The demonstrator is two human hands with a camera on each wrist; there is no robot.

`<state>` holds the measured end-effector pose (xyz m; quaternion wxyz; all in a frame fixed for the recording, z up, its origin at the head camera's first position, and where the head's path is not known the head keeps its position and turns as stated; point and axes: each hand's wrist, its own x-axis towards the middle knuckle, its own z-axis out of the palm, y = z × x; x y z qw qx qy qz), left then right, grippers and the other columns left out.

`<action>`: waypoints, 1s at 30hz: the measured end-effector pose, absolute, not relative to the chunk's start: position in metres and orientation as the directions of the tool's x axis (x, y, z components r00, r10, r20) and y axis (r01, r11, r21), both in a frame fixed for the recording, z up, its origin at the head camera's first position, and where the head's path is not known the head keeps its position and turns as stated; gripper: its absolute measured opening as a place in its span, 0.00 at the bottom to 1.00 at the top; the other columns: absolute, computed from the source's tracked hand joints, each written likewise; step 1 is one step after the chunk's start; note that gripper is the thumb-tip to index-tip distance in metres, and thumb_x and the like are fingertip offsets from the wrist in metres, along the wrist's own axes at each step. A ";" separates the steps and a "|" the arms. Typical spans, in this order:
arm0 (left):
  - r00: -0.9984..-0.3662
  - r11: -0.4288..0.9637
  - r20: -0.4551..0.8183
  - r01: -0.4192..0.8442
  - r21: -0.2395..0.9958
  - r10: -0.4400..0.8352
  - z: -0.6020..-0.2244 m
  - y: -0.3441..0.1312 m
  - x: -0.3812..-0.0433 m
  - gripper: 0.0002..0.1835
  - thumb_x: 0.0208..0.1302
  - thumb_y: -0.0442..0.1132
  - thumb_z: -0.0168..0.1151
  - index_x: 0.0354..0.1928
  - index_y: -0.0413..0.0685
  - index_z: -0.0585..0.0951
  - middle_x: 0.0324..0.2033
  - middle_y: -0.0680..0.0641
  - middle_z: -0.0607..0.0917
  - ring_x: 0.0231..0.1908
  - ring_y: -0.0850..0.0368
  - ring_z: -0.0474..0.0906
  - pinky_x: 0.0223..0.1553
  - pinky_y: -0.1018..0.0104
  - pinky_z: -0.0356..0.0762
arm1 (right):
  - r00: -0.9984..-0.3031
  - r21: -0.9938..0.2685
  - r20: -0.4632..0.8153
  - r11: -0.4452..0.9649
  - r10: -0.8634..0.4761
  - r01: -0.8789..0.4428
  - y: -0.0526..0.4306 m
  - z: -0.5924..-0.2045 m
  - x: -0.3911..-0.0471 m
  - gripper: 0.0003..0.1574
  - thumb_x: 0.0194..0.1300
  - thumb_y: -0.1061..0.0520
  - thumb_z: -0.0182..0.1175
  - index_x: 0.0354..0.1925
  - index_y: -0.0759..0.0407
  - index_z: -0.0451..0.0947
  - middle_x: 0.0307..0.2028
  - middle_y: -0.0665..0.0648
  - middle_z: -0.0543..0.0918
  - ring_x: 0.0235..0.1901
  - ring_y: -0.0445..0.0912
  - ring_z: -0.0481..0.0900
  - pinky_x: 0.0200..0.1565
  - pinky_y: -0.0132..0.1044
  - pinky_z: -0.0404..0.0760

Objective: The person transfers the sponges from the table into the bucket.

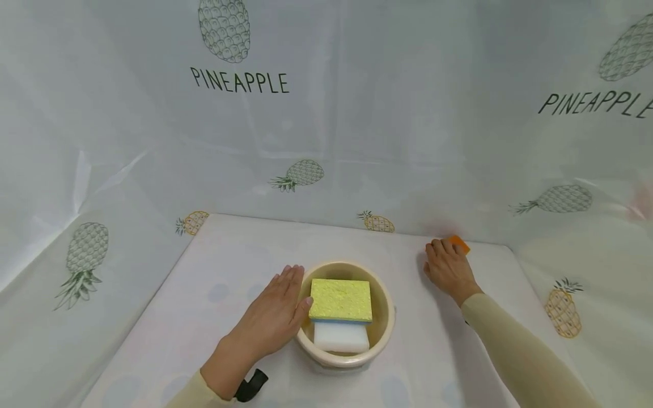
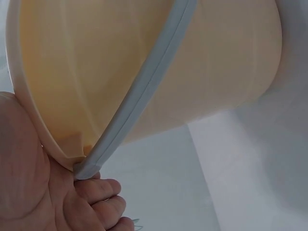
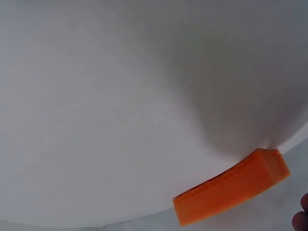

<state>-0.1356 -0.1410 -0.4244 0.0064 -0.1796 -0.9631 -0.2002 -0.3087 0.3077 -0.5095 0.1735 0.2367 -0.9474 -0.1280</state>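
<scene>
My left hand (image 1: 272, 311) lies along the left side of a cream bucket (image 1: 390, 309), its fingers straight and together and its thumb at the rim. In the left wrist view, the palm touches the bucket rim beside the grey handle (image 2: 137, 98). A yellow sponge (image 1: 340, 300) with a blue underside sits in the bucket, over a white sponge-like block (image 1: 340, 337). At the table's far right, my right hand (image 1: 449, 269) bends its fingers over an orange sponge (image 3: 231, 187), which sticks out past the knuckles. The grip itself is mostly hidden.
A white sheet with pineapple prints (image 1: 382, 124) hangs behind and around the table. The white tabletop (image 1: 245, 249) extends on both sides of the bucket and ends at the sheet. A black strap (image 1: 251, 386) shows by the left wrist.
</scene>
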 end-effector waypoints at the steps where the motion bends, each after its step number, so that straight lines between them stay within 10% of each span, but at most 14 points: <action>1: -0.935 0.853 0.081 0.349 0.388 0.345 -0.425 -0.140 -0.136 0.39 0.85 0.56 0.40 0.82 0.33 0.55 0.81 0.35 0.59 0.83 0.40 0.51 0.83 0.46 0.52 | -0.833 0.339 0.252 0.851 -0.493 -0.401 0.309 -0.510 -0.310 0.24 0.70 0.53 0.64 0.51 0.70 0.71 0.47 0.64 0.74 0.52 0.61 0.71 0.48 0.52 0.75; 13: -0.928 0.850 0.084 0.367 0.377 0.363 -0.427 -0.136 -0.134 0.39 0.86 0.58 0.39 0.82 0.34 0.54 0.81 0.36 0.59 0.83 0.41 0.51 0.82 0.46 0.53 | -0.888 0.363 0.086 0.844 -0.453 -0.395 0.321 -0.516 -0.311 0.22 0.76 0.56 0.57 0.58 0.72 0.74 0.52 0.64 0.75 0.56 0.62 0.70 0.54 0.58 0.74; 22: -0.928 0.858 0.103 0.371 0.355 0.358 -0.428 -0.138 -0.135 0.39 0.86 0.57 0.40 0.82 0.33 0.55 0.81 0.35 0.60 0.82 0.41 0.53 0.82 0.46 0.54 | -0.859 0.420 0.146 0.817 -0.491 -0.395 0.331 -0.517 -0.306 0.09 0.72 0.61 0.62 0.38 0.66 0.73 0.36 0.59 0.72 0.45 0.58 0.70 0.41 0.47 0.71; 30: -0.931 0.863 0.109 0.365 0.349 0.349 -0.425 -0.140 -0.135 0.38 0.85 0.55 0.42 0.81 0.31 0.56 0.80 0.34 0.61 0.82 0.39 0.54 0.82 0.46 0.55 | -0.885 0.344 0.183 0.871 -0.428 -0.350 0.355 -0.518 -0.295 0.13 0.71 0.56 0.64 0.38 0.66 0.76 0.42 0.64 0.79 0.51 0.62 0.73 0.53 0.63 0.72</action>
